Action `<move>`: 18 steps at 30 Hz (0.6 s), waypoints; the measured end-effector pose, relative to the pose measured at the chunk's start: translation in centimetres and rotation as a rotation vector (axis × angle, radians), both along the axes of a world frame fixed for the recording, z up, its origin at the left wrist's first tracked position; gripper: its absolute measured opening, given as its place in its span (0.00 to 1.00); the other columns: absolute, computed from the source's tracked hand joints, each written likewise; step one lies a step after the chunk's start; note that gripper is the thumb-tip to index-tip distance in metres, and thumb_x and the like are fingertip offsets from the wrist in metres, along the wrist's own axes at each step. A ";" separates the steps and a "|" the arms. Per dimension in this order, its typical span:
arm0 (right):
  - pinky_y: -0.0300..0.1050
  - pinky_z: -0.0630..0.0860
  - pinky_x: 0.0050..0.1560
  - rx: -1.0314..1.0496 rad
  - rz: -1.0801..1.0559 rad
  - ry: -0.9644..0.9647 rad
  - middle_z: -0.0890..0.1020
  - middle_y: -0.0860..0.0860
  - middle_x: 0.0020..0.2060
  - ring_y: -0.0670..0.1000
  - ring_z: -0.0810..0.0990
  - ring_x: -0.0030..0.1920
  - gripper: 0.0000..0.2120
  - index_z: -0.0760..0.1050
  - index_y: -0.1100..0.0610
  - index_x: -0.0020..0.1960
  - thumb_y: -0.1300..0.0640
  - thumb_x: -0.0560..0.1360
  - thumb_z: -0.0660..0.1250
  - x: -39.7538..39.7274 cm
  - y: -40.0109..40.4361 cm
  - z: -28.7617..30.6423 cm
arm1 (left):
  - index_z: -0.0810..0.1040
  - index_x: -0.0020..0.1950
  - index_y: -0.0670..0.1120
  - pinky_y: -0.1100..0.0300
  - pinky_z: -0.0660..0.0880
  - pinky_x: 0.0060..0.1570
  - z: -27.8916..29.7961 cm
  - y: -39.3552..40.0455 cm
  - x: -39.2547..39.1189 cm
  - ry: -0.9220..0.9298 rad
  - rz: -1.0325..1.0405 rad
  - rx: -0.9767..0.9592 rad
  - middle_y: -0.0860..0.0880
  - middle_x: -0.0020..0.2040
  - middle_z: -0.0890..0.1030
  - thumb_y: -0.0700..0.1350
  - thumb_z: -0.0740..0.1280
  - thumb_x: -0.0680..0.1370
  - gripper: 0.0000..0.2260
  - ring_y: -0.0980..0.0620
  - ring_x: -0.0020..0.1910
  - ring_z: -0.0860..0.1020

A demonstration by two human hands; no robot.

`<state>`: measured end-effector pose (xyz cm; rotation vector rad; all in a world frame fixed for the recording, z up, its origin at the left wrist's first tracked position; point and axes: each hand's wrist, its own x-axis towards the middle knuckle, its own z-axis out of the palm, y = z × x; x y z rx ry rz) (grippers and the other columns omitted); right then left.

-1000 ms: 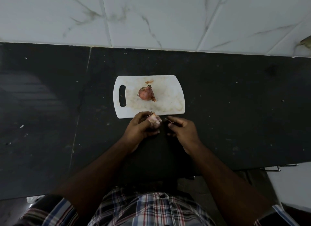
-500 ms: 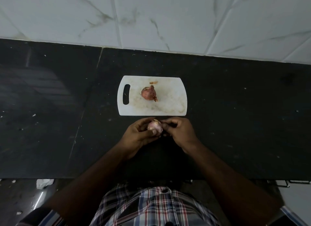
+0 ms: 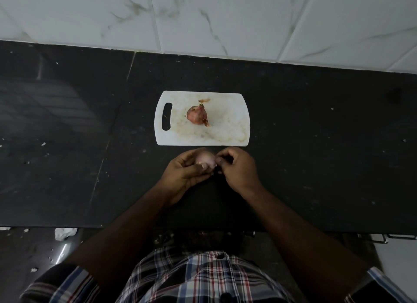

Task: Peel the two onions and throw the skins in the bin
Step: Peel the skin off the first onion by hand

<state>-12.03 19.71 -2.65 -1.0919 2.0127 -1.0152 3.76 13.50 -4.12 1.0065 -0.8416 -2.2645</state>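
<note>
Cutting board (image 3: pixel 225 133) laid on counter (image 3: pixel 316 156), near wall; one onion (image 3: pixel 197 114) on board; second onion (image 3: pixel 204 160) held just before board, between left hand (image 3: pixel 187 171) and right hand (image 3: pixel 237 167).

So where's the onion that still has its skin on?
In the head view, the unpeeled onion lies on the white cutting board, just right of its handle slot, beyond both hands.

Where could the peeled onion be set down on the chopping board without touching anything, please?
The chopping board is bare on its right half, between the unpeeled onion and the right edge, and along its near edge. The handle slot takes the left end, and a skin scrap lies behind the onion.
</note>
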 end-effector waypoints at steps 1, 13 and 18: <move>0.53 0.82 0.48 -0.018 0.018 0.058 0.83 0.52 0.44 0.51 0.82 0.44 0.03 0.81 0.59 0.48 0.61 0.77 0.70 0.1 0.1 0.1 | 0.76 0.65 0.41 0.51 0.82 0.51 0.0 0.0 -0.1 -0.002 0.012 0.006 0.41 0.58 0.84 0.31 0.68 0.75 0.19 0.43 0.52 0.84; 0.45 0.80 0.46 -0.092 -0.021 -0.120 0.84 0.47 0.42 0.47 0.83 0.42 0.09 0.81 0.50 0.48 0.63 0.79 0.66 -1.5 2.2 1.1 | 0.76 0.64 0.40 0.48 0.82 0.53 -0.3 -0.1 -0.2 -0.009 0.050 0.042 0.37 0.62 0.81 0.30 0.66 0.78 0.16 0.39 0.55 0.83; 0.30 0.71 0.59 0.041 0.137 0.049 0.82 0.48 0.60 0.45 0.79 0.61 0.15 0.81 0.54 0.63 0.58 0.77 0.71 -2.2 1.1 1.3 | 0.75 0.66 0.40 0.48 0.82 0.53 -0.2 -0.2 -0.1 -0.023 0.022 0.011 0.38 0.61 0.82 0.30 0.66 0.77 0.18 0.38 0.56 0.83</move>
